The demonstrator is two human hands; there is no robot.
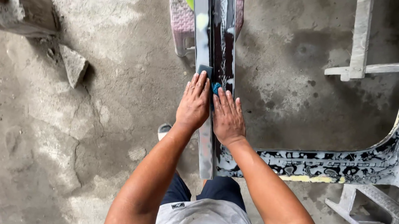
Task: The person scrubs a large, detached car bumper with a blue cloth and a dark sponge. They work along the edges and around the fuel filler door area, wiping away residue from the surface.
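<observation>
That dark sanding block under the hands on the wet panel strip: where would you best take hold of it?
Probably by its long side edges, from above. The dark sanding block lies flat on the wet panel strip, only its far end showing beyond the left hand. The right hand lies beside it.

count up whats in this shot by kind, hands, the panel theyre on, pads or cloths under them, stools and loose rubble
Hands: 2, left hand and right hand, both flat on the panel
Long dark wet panel: 1
Dark sanding pad under the left fingertips: 1
Blue cloth between the hands: 1
Pink plastic stool under the panel: 1
Concrete chunks: 1 clearly seen
Total: 7
</observation>
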